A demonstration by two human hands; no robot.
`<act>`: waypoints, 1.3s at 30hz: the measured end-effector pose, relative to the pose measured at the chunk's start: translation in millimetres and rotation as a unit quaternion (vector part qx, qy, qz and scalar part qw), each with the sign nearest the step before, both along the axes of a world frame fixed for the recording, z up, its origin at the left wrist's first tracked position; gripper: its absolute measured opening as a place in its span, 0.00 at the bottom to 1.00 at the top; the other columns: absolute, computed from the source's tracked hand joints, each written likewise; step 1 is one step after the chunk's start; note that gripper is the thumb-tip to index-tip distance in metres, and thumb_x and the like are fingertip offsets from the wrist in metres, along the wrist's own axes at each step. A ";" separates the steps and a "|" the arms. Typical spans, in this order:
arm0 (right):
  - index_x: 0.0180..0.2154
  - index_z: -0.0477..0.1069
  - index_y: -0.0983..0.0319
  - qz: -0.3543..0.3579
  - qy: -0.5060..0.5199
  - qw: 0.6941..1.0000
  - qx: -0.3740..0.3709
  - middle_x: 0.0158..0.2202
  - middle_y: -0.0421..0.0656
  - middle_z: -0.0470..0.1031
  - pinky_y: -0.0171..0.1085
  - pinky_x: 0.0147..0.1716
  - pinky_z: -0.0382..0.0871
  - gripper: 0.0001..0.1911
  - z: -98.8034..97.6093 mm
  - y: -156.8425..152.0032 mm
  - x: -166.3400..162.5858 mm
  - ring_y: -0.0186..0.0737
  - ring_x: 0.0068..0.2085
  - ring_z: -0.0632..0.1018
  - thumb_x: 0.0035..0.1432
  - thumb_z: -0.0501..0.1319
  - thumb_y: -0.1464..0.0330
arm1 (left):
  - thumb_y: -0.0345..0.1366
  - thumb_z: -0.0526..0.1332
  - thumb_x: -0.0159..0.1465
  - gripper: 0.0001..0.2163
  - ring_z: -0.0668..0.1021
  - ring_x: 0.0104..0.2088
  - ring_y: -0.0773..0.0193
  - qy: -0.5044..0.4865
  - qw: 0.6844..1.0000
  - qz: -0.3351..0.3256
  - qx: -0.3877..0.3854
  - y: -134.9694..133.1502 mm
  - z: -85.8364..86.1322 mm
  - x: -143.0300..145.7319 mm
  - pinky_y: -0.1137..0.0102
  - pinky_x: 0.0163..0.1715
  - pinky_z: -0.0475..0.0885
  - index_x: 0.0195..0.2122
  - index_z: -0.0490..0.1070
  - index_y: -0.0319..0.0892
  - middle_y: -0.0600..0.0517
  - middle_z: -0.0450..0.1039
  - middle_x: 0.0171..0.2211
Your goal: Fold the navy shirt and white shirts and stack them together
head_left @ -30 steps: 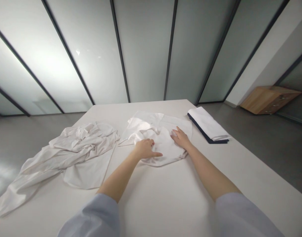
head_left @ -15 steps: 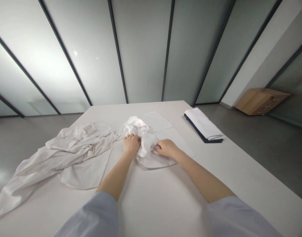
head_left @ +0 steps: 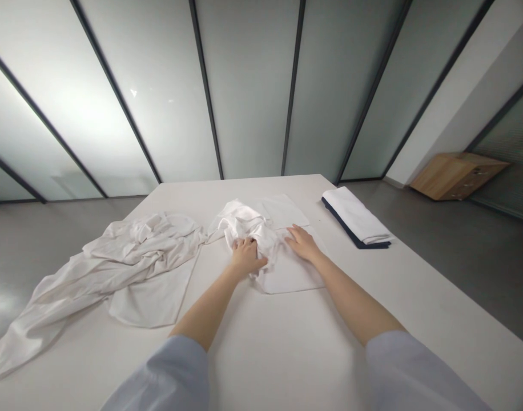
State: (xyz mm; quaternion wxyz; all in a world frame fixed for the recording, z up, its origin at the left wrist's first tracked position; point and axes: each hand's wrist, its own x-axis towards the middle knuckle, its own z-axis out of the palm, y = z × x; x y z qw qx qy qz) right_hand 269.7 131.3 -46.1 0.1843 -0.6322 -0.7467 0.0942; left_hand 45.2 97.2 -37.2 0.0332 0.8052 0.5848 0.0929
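Observation:
A white cloth garment (head_left: pixel 265 245) lies in front of me, bunched up in its middle and flat along its right side. My left hand (head_left: pixel 246 257) rests on the near edge of the bunched part, thumb spread away from the fingers. On the flat right side, my right hand (head_left: pixel 303 244) touches the fabric with its fingers stretched out and apart. Folds hide part of the garment's shape, so its exact kind does not show.
To the left, a large crumpled white cloth (head_left: pixel 137 262) spreads toward the table's near left edge. A folded white cloth (head_left: pixel 355 214) on a dark folded cloth (head_left: pixel 351 233) sits at the right edge of the white table (head_left: pixel 287 354). A wooden cabinet (head_left: pixel 454 174) stands on the floor beyond.
My right hand has let go of the bunched cloth and moved right, fingers spread. My left hand has shifted slightly right and nearer, its thumb opening. More of the garment's right side lies flat.

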 end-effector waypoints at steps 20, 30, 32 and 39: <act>0.46 0.77 0.62 0.247 -0.110 0.947 -0.172 0.41 0.51 0.80 0.41 0.39 0.70 0.24 63.5 -67.2 -51.6 0.51 0.41 0.80 0.58 0.57 0.52 | 0.57 0.52 0.64 0.30 0.72 0.55 0.48 -0.018 0.994 0.102 0.037 7.5 -2.5 -16.4 0.56 0.56 0.61 0.59 0.62 0.40 0.40 0.72 0.53; 0.59 0.65 0.63 0.020 -0.064 0.998 -0.008 0.64 0.51 0.61 0.42 0.61 0.55 0.24 -1.2 -1.2 17.3 0.45 0.64 0.62 0.64 0.53 0.64 | 0.55 0.51 0.64 0.32 0.57 0.66 0.50 0.013 1.000 0.004 -0.020 11.7 -15.2 -25.2 0.52 0.64 0.47 0.66 0.52 0.43 0.41 0.58 0.65; 0.60 0.63 0.63 0.004 -0.098 0.995 -0.024 0.66 0.51 0.59 0.44 0.61 0.56 0.24 -6.2 -1.2 18.1 0.47 0.65 0.61 0.65 0.52 0.63 | 0.52 0.52 0.65 0.31 0.58 0.66 0.51 0.003 1.000 0.005 -0.019 12.6 -16.3 -25.6 0.52 0.64 0.47 0.66 0.51 0.42 0.41 0.58 0.65; 0.49 0.72 0.62 -0.022 -0.171 0.984 -0.037 0.52 0.53 0.74 0.42 0.48 0.65 0.18 16.0 -21.3 -5.3 0.50 0.53 0.74 0.63 0.52 0.62 | 0.41 0.54 0.65 0.31 0.65 0.62 0.53 -0.017 1.000 0.019 -0.017 15.5 -9.5 -29.7 0.57 0.62 0.53 0.68 0.46 0.44 0.42 0.64 0.61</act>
